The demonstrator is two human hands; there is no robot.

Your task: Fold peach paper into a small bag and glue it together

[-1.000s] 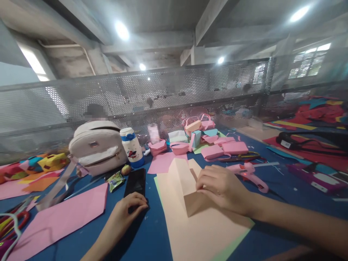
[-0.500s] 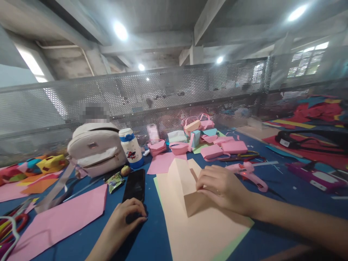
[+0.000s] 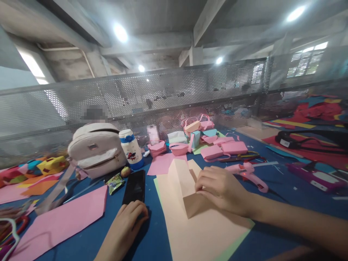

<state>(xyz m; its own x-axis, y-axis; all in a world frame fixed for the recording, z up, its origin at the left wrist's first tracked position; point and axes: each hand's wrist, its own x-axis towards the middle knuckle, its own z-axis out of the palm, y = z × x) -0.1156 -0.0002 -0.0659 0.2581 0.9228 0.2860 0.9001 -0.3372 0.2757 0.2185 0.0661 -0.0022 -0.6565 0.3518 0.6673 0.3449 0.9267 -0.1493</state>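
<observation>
Right hand (image 3: 217, 186): fingertips pinch the near right edge of the folded peach paper (image 3: 181, 185), grip narrow on it. Folded piece stands on the flat peach sheet (image 3: 190, 239), green sheet (image 3: 240, 241) showing under that, all on the blue tabletop (image 3: 152, 224). Left hand (image 3: 126, 224): fingers curled at the near end of the black phone (image 3: 134, 185); can't tell how far the grip is closed. Pink glue gun (image 3: 248, 172) lies just beyond the right hand. Snack packet (image 3: 115, 183) sits left of the phone, flask (image 3: 131, 150) behind it.
</observation>
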